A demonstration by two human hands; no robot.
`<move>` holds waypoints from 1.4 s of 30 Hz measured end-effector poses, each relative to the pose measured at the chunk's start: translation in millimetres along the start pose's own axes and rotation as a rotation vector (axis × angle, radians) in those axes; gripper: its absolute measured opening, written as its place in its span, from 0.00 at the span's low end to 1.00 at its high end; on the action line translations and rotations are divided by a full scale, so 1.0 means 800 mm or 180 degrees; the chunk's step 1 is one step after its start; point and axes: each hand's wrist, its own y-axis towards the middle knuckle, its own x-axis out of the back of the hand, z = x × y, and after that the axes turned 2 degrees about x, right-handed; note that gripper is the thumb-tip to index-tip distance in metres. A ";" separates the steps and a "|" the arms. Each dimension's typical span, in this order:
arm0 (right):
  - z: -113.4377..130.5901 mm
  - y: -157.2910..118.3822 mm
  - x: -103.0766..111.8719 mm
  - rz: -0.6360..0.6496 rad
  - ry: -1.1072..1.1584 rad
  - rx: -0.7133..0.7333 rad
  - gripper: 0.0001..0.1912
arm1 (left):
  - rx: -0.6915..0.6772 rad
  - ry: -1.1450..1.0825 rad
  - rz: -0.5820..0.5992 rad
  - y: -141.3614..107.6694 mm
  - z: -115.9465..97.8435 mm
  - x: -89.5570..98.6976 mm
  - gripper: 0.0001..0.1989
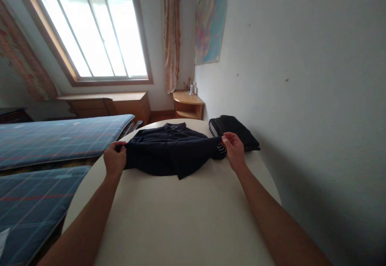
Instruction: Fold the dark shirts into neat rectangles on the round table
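Note:
A dark navy collared shirt (169,151) is spread across the far part of the pale table (181,217), its collar pointing away from me. My left hand (116,159) pinches the shirt's left side between thumb and fingers. On the other side, my right hand (233,149) pinches the right side. The cloth between both hands is pulled fairly straight and lifted, with its lower edge hanging in a fold toward me. Just behind my right hand lies a stack of folded dark clothes (241,131), some with white stripes.
Two plaid blue mattresses (60,139) lie left of the table. A white wall (301,117) runs close along the right. Beyond the table are a wooden corner shelf (188,99) with small items, a wooden desk (129,101) and a window (96,28).

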 end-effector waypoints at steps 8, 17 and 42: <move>0.000 -0.012 -0.012 0.0721 -0.0140 0.0023 0.14 | -0.1876 0.0227 0.1027 -0.105 -0.087 -0.026 0.12; 0.000 -0.022 -0.015 0.1406 -0.0107 0.0092 0.18 | -0.2999 -0.0008 0.2568 -0.227 -0.119 -0.054 0.28; 0.001 -0.038 -0.018 0.1796 -0.1802 0.1367 0.22 | -0.2498 -0.1164 0.0922 -0.166 -0.113 -0.042 0.15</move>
